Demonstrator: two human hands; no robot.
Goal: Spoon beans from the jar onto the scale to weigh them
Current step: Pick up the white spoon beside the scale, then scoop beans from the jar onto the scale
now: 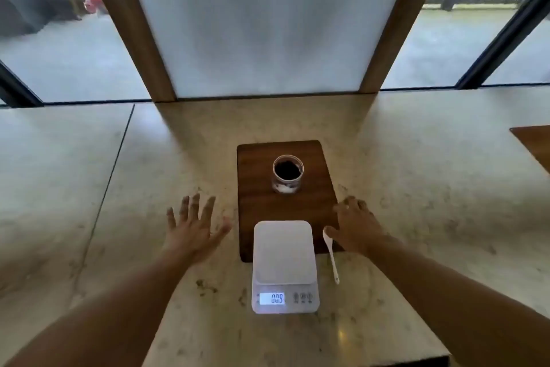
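An open glass jar [287, 174] with dark beans inside stands upright on a dark wooden board [262, 206]. In front of it a white digital scale [284, 250] rests partly on the board, its platform bare and its lit display showing 0.0. A white plastic spoon [331, 258] lies just right of the scale, bowl end on the board. My left hand [193, 228] hovers left of the board, fingers spread, holding nothing. My right hand [355, 225] lies palm down over the board's right edge, its thumb close to the spoon's bowl; it holds nothing.
The pale stone counter [148, 188] extends left and right. A frosted panel between wooden posts [268, 24] rises at the counter's back edge. A second wooden board [532, 143] shows at the far right. The counter's front edge lies near the bottom.
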